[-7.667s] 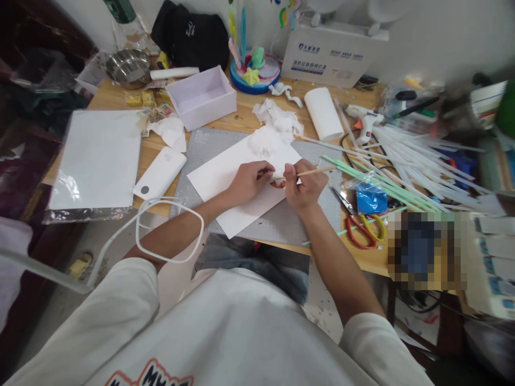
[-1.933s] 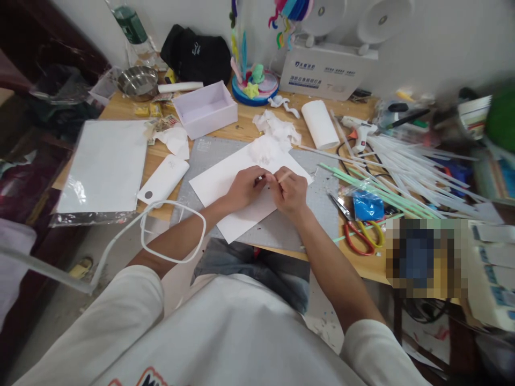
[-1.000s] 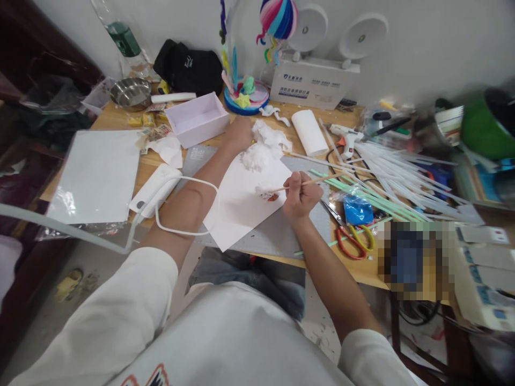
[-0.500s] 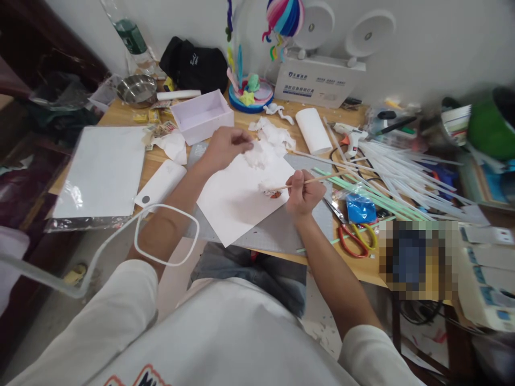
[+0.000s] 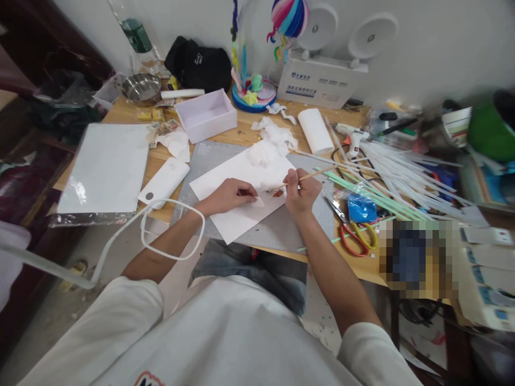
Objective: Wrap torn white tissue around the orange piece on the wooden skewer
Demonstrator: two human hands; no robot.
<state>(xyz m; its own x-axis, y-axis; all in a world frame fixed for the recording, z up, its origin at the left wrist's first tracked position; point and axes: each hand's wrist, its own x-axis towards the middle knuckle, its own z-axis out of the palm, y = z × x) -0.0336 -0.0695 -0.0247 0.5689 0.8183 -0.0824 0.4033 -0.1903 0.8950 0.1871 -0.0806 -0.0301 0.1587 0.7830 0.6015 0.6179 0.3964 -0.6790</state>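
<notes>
My right hand (image 5: 302, 194) is closed around a thin wooden stick (image 5: 313, 174). At the stick's inner end is a small white-and-orange-brown piece (image 5: 277, 192), its exact kind too small to make out. My left hand (image 5: 230, 196) is low over the white paper sheet (image 5: 237, 222), thumb and fingertips pinched on a small white scrap (image 5: 257, 202). Beyond both hands a clump of white fluff (image 5: 260, 154) rests on the sheet's far part, beside crumpled tissue (image 5: 277, 132). Under the sheet lies a grey cutting mat (image 5: 277, 230).
Scissors (image 5: 354, 233), a glue gun (image 5: 354, 140) and many pale plastic strips (image 5: 406, 169) crowd the right. A lilac box (image 5: 209, 120) and metal bowl (image 5: 141, 88) stand behind. At left, a white hoop-shaped holder (image 5: 173, 257) crosses above my left forearm.
My left hand has come from the fluff toward me, down to the paper's near part, with a small white scrap in its fingers. The right hand stays nearly in place with the stick.
</notes>
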